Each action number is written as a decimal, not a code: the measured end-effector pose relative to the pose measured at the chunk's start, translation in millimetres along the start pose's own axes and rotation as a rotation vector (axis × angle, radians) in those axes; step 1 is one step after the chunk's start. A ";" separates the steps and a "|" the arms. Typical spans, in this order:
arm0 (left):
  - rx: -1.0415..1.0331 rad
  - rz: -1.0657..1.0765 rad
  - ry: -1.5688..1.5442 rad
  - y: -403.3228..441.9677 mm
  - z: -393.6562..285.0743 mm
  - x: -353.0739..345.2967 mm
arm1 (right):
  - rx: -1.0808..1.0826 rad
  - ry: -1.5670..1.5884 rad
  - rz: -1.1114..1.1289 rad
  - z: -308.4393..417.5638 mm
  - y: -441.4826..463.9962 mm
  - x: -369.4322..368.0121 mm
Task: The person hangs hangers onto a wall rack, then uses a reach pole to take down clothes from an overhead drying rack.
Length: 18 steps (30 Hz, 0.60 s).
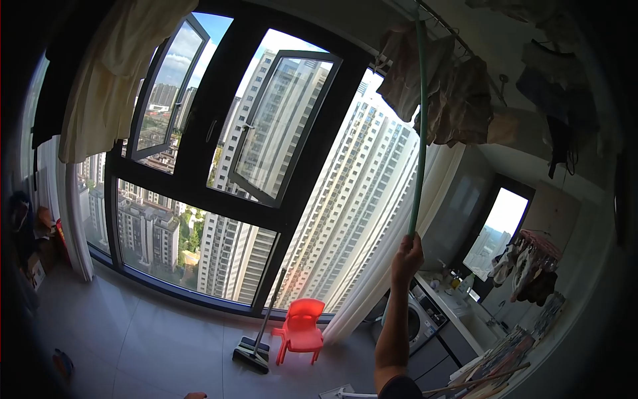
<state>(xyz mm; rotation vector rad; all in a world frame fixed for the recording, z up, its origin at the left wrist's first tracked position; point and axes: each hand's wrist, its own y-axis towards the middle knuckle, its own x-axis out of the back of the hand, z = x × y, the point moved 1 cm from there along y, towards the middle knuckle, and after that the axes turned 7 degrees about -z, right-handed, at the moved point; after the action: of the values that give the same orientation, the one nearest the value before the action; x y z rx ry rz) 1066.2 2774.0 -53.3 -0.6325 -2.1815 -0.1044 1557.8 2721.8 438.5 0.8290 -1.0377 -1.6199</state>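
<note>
My right hand [407, 258] is raised, its fingers wrapped round a long green pole [423, 133]. The pole runs steeply upward past hanging clothes [458, 100] to the drying rail [446, 25] near the ceiling. Its top end is at the upper edge of the view, and I cannot tell whether it touches the rail or a hanger. Only a small bit of my left hand [196, 396] shows at the bottom edge, low above the floor; its fingers are mostly cut off.
Tall windows [266, 213] with two panes swung open fill the wall ahead. A red child's chair [304, 330] and a broom [252, 356] stand before them. On the right are a washing machine [415, 319], a counter [442, 292] and small laundry on a pink hanger [538, 245].
</note>
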 end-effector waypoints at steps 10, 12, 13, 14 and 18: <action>0.131 -0.122 0.081 -17.4 54.8 -10.8 | 0.034 -0.081 -0.054 -8.1 37.6 -17.8; 0.066 -0.141 0.082 -15.2 74.0 -34.2 | 0.047 -0.058 -0.049 -11.8 40.7 -22.3; 0.034 -0.152 0.082 -15.4 78.4 -41.6 | 0.059 -0.040 -0.051 -13.3 41.8 -24.8; 0.081 -0.136 0.068 -21.5 64.7 -32.9 | 0.070 -0.022 -0.055 -14.9 42.7 -26.2; 0.162 -0.104 0.049 -34.1 26.9 -15.0 | 0.086 0.082 -0.082 -21.2 42.5 -30.6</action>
<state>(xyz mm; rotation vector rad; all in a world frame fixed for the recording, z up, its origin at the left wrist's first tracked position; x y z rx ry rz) 1038.6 2745.9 -77.2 -0.4213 -2.1490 0.0029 1600.8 2740.7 469.9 0.9994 -1.0329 -1.6049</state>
